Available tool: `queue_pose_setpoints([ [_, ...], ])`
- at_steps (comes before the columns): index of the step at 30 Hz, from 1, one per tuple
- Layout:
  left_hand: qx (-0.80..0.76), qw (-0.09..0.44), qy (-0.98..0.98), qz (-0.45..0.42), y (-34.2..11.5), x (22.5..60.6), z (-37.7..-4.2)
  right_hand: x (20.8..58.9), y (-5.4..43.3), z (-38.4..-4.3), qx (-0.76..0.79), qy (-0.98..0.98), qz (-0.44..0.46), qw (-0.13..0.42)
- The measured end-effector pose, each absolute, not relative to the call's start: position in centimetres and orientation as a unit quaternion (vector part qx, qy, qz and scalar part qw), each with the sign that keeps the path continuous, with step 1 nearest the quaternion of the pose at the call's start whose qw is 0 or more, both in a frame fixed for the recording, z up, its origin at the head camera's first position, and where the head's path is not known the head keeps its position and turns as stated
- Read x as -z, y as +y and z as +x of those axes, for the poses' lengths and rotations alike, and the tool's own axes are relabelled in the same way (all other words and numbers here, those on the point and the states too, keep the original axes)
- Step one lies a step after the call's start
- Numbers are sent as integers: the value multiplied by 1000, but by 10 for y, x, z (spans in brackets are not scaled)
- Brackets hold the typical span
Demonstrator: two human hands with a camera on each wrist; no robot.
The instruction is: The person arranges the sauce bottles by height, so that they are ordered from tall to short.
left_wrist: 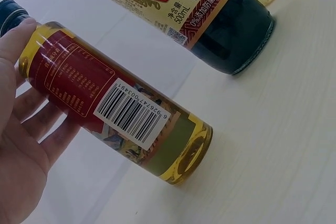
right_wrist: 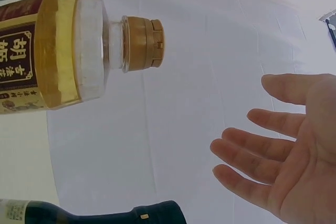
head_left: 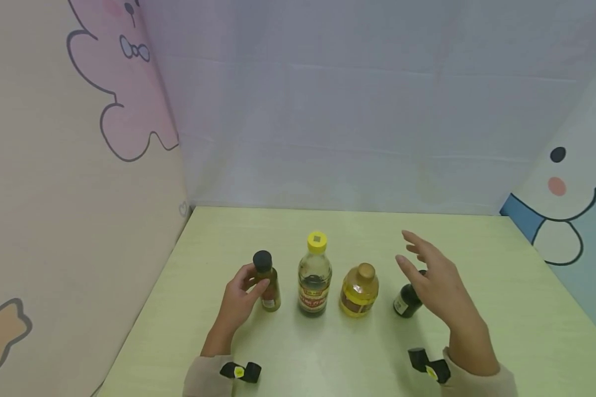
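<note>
My left hand (head_left: 237, 300) grips a slim glass bottle of yellow oil (head_left: 271, 295) by its upper part, thumb on the near side and fingers behind. Its dark cap, red label and barcode show in the left wrist view, where the bottle (left_wrist: 131, 106) leans. My right hand (head_left: 442, 286) is raised with spread fingers and nothing in it. In the head view it overlaps a small dark bottle (head_left: 406, 302), whose neck is partly hidden. That dark bottle (right_wrist: 105, 217) lies along the bottom of the right wrist view, apart from the fingers.
Between the hands stand a yellow-capped bottle of dark liquid (head_left: 314, 286) and a squat bottle of golden oil (head_left: 360, 291) with a tan cap. All are on a pale table (head_left: 288, 358). A white cloth (head_left: 338, 138) hangs behind; a wall with cartoon figures (head_left: 79, 220) borders the left.
</note>
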State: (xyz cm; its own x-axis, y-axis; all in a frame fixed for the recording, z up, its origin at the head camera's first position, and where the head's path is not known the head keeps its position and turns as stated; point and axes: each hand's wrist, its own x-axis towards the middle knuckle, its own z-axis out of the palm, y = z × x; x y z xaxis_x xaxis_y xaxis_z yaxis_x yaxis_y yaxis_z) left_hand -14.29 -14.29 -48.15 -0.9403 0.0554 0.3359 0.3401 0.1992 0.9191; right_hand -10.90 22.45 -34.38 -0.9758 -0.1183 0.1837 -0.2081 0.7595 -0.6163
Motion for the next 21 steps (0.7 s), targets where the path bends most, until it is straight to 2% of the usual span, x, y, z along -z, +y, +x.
queue_pose_setpoints([
  [12, 628, 89, -766, -105, -142, 478, -143, 353, 211, -114, -367, -919, 115, 88],
  [21, 627, 82, -768, -102, -143, 476, -142, 358, 195, -114, -382, -911, 134, 77],
])
